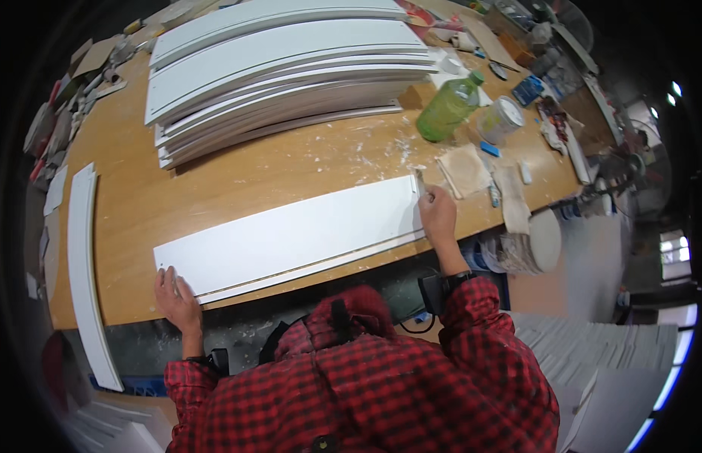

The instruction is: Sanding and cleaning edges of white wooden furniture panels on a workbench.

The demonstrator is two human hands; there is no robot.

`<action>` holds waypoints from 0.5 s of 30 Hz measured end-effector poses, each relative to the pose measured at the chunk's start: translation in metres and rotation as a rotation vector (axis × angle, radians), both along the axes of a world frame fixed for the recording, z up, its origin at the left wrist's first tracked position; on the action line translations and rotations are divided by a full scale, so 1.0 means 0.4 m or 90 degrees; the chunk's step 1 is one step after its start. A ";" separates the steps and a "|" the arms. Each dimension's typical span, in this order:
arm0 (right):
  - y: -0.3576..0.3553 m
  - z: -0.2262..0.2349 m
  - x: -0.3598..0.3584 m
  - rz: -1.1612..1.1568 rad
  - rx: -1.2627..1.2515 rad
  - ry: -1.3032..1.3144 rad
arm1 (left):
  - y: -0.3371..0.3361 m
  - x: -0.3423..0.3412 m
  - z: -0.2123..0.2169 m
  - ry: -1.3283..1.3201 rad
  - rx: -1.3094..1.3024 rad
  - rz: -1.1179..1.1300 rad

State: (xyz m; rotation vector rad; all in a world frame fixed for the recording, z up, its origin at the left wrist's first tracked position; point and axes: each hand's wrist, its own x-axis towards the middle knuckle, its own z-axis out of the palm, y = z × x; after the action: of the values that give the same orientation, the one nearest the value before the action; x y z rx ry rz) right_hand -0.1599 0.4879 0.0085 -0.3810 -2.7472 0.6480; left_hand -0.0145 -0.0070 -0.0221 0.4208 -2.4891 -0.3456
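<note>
A long white board (290, 238) lies at a slight slant along the near edge of the wooden table, with a narrow groove along its near side. My left hand (177, 300) grips its left end, fingers on top and thumb by the near corner. At the other end, my right hand (439, 217) is closed, its fingers curled against the board's end. A small, thin dark thing shows just above those fingertips, too small to name. Both forearms wear red-and-black checked sleeves.
A tall stack of white boards (290, 72) fills the table's far side. Another board (87, 272) overhangs the table's near edge at left. On the right stand a green bottle (447, 108) and a tub (502, 119), beside a folded cloth (464, 170) and a blue block (489, 149).
</note>
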 end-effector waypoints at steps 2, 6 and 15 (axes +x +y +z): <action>-0.098 -0.005 -0.014 0.100 0.011 -0.009 | -0.001 -0.002 -0.002 0.000 0.014 0.015; -0.304 -0.016 -0.022 0.252 0.003 0.003 | 0.007 0.000 0.003 0.000 0.017 0.038; -0.724 -0.014 0.040 0.575 0.013 0.026 | 0.028 0.002 0.028 -0.034 0.138 0.101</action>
State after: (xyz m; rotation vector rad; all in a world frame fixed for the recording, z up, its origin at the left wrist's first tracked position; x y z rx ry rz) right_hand -0.1440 0.1985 0.0027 0.9213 -2.7825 0.7883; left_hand -0.0138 0.0043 -0.0108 0.7191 -2.4594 -0.5477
